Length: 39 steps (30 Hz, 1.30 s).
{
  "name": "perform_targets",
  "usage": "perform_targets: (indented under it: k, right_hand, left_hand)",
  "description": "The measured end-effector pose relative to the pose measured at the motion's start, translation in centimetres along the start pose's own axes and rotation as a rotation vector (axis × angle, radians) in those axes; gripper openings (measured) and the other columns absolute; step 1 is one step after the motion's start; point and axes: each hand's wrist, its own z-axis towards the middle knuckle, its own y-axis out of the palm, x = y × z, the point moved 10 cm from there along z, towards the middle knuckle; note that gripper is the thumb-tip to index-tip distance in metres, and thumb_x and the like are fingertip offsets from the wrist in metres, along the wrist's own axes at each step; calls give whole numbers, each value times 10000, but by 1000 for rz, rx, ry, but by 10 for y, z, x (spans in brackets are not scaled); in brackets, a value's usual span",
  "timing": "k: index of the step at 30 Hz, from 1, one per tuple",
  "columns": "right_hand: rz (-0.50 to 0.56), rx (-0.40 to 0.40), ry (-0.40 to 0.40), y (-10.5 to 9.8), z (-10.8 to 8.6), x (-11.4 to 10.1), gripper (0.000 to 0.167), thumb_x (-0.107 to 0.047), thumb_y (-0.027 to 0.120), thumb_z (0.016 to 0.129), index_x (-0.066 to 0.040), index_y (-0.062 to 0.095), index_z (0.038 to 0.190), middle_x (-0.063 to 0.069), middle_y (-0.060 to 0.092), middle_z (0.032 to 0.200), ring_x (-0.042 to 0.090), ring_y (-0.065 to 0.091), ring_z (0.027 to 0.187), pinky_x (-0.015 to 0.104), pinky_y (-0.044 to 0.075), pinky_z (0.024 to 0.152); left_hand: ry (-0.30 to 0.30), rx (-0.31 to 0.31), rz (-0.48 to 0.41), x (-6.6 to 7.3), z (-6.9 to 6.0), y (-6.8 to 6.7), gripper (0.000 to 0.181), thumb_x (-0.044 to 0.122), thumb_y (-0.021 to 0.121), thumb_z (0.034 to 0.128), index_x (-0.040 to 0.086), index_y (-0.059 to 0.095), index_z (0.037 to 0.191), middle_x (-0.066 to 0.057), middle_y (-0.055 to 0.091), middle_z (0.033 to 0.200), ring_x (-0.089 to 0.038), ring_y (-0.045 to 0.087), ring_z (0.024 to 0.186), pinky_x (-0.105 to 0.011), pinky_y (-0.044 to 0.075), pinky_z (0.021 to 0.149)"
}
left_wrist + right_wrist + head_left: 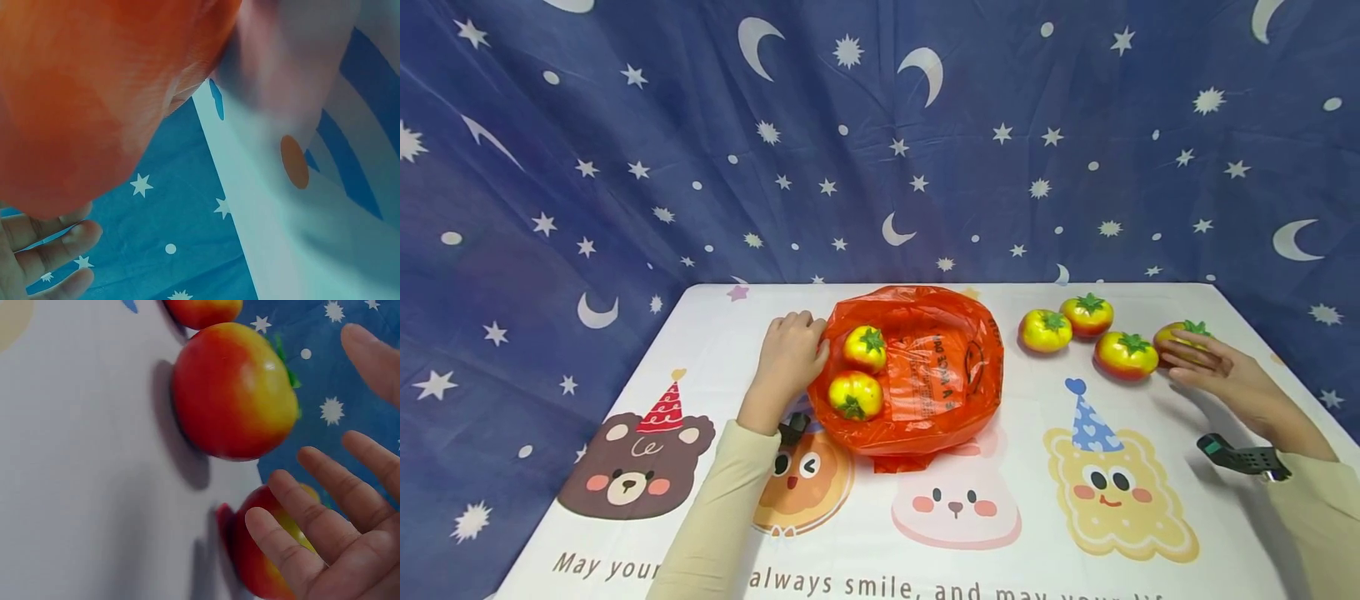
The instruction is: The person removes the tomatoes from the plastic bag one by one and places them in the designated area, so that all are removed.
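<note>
A red plastic bag [917, 437] with black print stands wide-mouthed on the table, two yellow-red tomatoes [865, 348] with green leafy tops inside its left part. My left hand [786, 358] holds the bag's left rim; in the left wrist view the bag [81, 112] hides part of the fingers [62, 250]. At the right, my right hand [1240, 379] reaches beside the rightmost tomato [1180, 337], fingers spread and apart. The right wrist view has this hand [337, 531] partly in front of one tomato [256, 540], with another tomato [231, 394] farther up.
Three more tomatoes [1126, 356] sit close together left of my right hand. The white tablecloth [865, 517] carries printed cartoon figures and lettering. A blue curtain [820, 100] with moons and stars hangs behind the table and along its sides.
</note>
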Motion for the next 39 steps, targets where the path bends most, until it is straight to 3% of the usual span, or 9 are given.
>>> perform_targets:
  k: [11,19,25,39]
  right_hand:
    - [-37,-36,-61,-8,2,-30,641,-121,570,923,-205,264,1480,-398,441,1129,-266,456,978,8,428,727]
    - [-164,-69,-105,-9,4,-62,637,-96,571,916,-166,269,1473,-407,431,1171,-238,457,1031,29,428,746]
    - [-174,-98,-177,-12,5,-91,624,-50,571,906,-139,298,1460,-360,448,1224,-220,452,1083,28,424,763]
    - [-187,-171,-232,1,14,-140,610,-43,601,883,-132,352,1433,-306,478,1236,-191,485,1078,93,481,774]
  left_hand:
    - [0,-5,-6,1,1,3,176,177,628,847,26,669,930,-133,607,807,-294,569,759,-455,489,783]
    - [-11,-6,-6,0,-1,3,177,180,626,846,26,668,923,-132,604,800,-294,565,758,-453,487,785]
    - [-1,2,-8,0,0,2,172,176,626,844,25,664,915,-135,602,799,-299,564,757,-455,486,779]
    - [24,-6,6,0,3,2,158,166,631,835,24,660,897,-140,599,784,-312,566,748,-455,483,748]
